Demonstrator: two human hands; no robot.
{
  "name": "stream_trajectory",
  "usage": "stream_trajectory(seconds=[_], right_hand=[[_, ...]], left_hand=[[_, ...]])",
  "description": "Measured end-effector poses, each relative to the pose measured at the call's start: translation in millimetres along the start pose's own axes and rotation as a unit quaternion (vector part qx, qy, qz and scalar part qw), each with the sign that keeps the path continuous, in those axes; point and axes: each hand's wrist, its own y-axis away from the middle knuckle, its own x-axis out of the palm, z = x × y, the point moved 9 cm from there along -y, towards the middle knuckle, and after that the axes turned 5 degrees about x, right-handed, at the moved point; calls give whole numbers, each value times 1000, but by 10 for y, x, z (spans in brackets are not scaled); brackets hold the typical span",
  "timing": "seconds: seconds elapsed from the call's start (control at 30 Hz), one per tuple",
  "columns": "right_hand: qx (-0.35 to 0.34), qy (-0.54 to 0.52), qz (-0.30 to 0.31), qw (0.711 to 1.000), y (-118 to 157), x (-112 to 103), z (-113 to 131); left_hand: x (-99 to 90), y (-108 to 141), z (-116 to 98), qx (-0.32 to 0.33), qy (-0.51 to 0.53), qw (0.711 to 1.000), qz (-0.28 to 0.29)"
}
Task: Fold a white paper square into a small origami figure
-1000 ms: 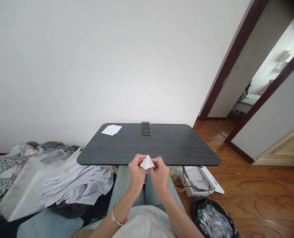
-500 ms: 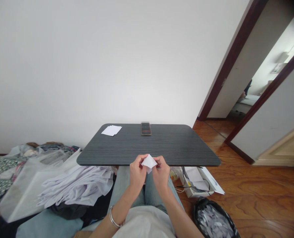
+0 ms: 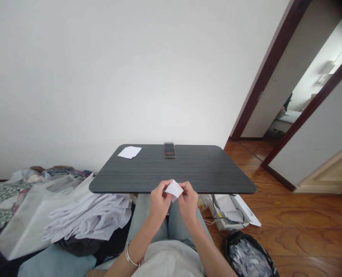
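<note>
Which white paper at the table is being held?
The small folded paper pinched between the left hand and right hand; the white sheets lie flat, untouched, on the tabletop, near its far left corner.

A small piece of folded white paper [image 3: 174, 187], a flap showing below, is held between the left hand [image 3: 159, 202] and right hand [image 3: 188, 202], one corner pointing away, near the bench [image 3: 171, 167] edge.
</note>
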Motion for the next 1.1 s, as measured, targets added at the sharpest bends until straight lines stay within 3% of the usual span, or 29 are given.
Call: stream_trajectory(seconds=[0.17, 0.6, 0.9, 1.1], right_hand=[[7, -5, 27, 1000, 3, 44, 3], [18, -187, 125, 974, 61, 216, 35], [119, -252, 74, 957, 48, 243, -179], [115, -234, 45, 964, -22, 157, -270]], left_hand=[[-11, 1, 29, -3, -2, 1000, -8], [-146, -49, 63, -1, 51, 998, -45], [-45, -22, 111, -2, -1, 1000, -8], [-12, -22, -89, 113, -25, 993, 8]])
